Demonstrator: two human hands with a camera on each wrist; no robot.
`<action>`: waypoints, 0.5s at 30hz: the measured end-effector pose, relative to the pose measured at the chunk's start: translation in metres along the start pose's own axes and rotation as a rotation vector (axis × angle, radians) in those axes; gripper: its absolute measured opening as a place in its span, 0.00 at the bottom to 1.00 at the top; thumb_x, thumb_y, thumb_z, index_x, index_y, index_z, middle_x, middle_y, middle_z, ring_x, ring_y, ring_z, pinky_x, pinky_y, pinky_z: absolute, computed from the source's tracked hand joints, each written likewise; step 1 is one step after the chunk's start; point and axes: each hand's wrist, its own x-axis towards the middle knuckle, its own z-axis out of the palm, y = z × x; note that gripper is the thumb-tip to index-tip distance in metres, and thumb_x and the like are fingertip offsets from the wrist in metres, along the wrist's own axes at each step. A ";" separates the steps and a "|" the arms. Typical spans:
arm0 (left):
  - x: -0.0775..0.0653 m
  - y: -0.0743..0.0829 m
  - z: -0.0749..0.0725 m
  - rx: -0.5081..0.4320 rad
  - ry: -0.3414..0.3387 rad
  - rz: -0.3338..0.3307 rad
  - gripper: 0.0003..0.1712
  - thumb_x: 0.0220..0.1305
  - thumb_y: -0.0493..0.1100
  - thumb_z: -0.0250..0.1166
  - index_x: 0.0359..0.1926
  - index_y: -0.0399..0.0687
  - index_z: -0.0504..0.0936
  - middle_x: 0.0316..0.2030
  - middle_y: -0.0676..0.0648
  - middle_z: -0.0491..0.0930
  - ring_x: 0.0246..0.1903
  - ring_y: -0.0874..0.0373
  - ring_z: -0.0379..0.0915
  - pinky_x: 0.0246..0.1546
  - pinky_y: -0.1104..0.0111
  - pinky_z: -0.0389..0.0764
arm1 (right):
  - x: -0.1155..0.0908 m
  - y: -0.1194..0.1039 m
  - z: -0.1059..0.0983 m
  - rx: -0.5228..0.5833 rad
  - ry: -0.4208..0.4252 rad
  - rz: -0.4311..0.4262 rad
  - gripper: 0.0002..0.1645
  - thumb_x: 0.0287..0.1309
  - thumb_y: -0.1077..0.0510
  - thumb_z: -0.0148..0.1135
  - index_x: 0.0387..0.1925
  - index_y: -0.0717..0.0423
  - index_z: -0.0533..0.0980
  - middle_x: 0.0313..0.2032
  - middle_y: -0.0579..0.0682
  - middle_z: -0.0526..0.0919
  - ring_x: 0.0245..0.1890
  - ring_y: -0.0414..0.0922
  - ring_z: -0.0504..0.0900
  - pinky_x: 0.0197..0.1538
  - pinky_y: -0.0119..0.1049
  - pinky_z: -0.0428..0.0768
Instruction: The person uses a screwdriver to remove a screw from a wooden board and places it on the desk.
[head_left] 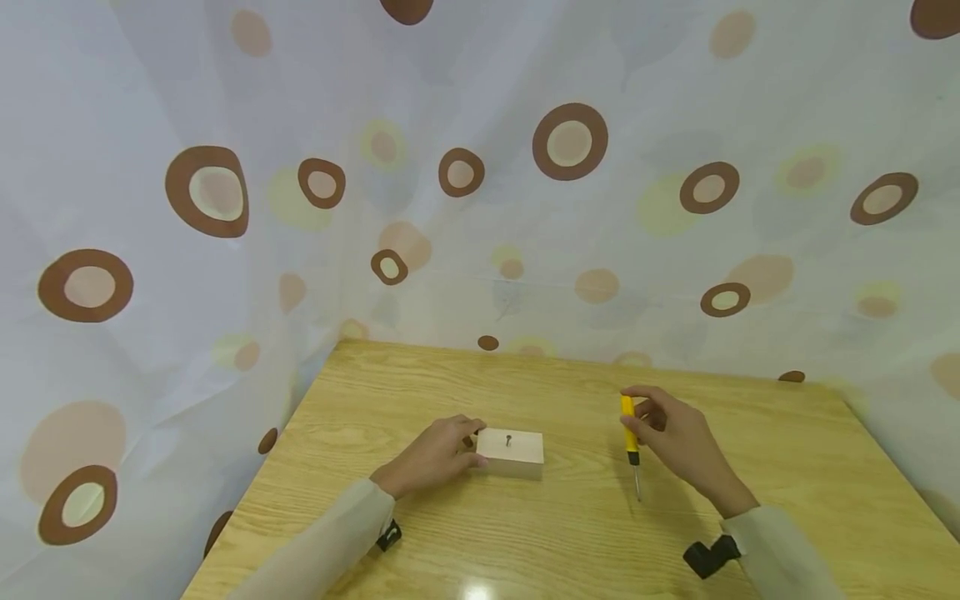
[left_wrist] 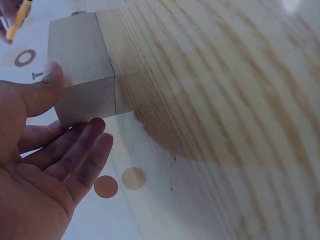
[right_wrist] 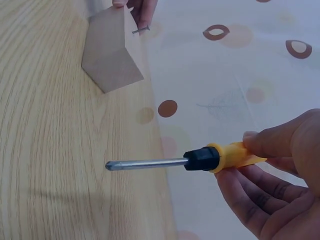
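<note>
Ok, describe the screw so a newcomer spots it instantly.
On the wooden table, find the pale block the left hand holds. The screw sticks up from its top: small, metallic, unlike the yellow-handled screwdriver in the right hand.

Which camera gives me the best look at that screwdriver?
The right wrist view: it shows the screwdriver large, with its metal shaft and tip unobstructed. The head view shows it small; the left wrist view catches only part of its yellow handle.

No lettering, label, brand, number or sign can be read anywhere.
</note>
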 end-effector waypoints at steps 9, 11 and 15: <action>0.002 -0.004 0.005 -0.018 0.015 0.007 0.29 0.69 0.49 0.70 0.64 0.38 0.77 0.55 0.44 0.82 0.46 0.58 0.81 0.46 0.70 0.81 | 0.004 -0.010 0.007 0.055 0.022 -0.027 0.24 0.67 0.60 0.69 0.62 0.55 0.77 0.39 0.50 0.85 0.30 0.42 0.86 0.33 0.33 0.83; 0.002 -0.003 0.005 -0.019 0.019 0.010 0.29 0.69 0.48 0.70 0.64 0.38 0.77 0.55 0.45 0.82 0.46 0.58 0.81 0.46 0.70 0.81 | 0.006 -0.012 0.009 0.058 0.023 -0.030 0.24 0.67 0.60 0.69 0.62 0.55 0.76 0.39 0.50 0.86 0.30 0.41 0.86 0.33 0.32 0.83; 0.002 -0.003 0.005 -0.023 0.023 0.017 0.29 0.69 0.48 0.69 0.64 0.38 0.77 0.55 0.45 0.82 0.47 0.57 0.81 0.47 0.70 0.81 | 0.010 -0.016 0.012 0.071 0.024 -0.027 0.23 0.67 0.60 0.69 0.62 0.55 0.77 0.39 0.51 0.85 0.31 0.41 0.86 0.34 0.32 0.84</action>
